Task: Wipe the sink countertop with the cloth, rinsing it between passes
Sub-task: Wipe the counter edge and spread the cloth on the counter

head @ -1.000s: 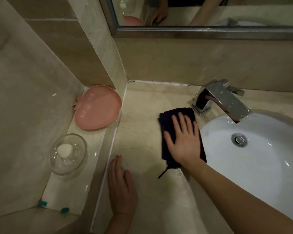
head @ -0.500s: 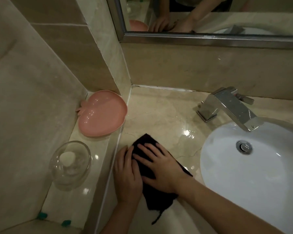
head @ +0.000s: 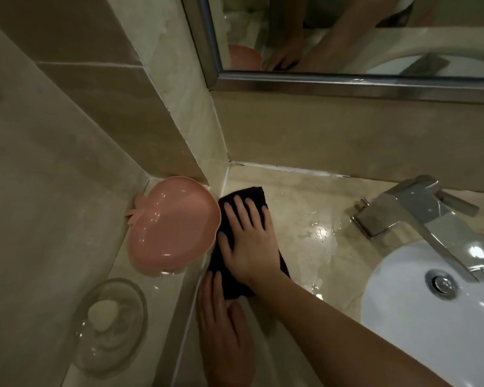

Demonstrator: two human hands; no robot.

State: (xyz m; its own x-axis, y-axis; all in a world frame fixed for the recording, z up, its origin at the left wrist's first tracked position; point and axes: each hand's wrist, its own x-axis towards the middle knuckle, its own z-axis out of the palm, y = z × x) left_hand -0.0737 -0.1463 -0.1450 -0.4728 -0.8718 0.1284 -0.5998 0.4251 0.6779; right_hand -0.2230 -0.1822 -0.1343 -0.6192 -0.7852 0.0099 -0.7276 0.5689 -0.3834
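Head view, read from left to right. On the raised ledge (head: 176, 291) along the left wall stands a clear glass dish (head: 111, 325) holding a pale round soap (head: 104, 314). Behind it, in the ledge's far corner, lies a pink fruit-shaped plastic dish (head: 173, 227), whose right rim reaches out over the ledge edge, just beside the cloth.

The dark cloth (head: 252, 196) lies flat on the marble counter (head: 305, 219), pushed into the back left corner where the ledge meets the rear wall; its left edge runs along the foot of the ledge.

The right hand (head: 249, 241) presses down on the middle of the cloth, palm flat, fingers (head: 241, 210) straight and spread a little, pointing toward the rear wall. The forearm crosses the frame from the lower right.

The left hand (head: 224, 322) rests flat on the counter nearer the onlooker, fingers straight and close together; their tips touch the near end of the cloth. It grips nothing.

To the right of the cloth the counter surface is wet, with bright glints and a film of water. Further right stand the square chrome faucet (head: 414, 216) and the white basin (head: 430, 331) with its metal drain (head: 442, 283).

Above, a metal-framed mirror (head: 347, 85) reflects both hands and the pink dish.
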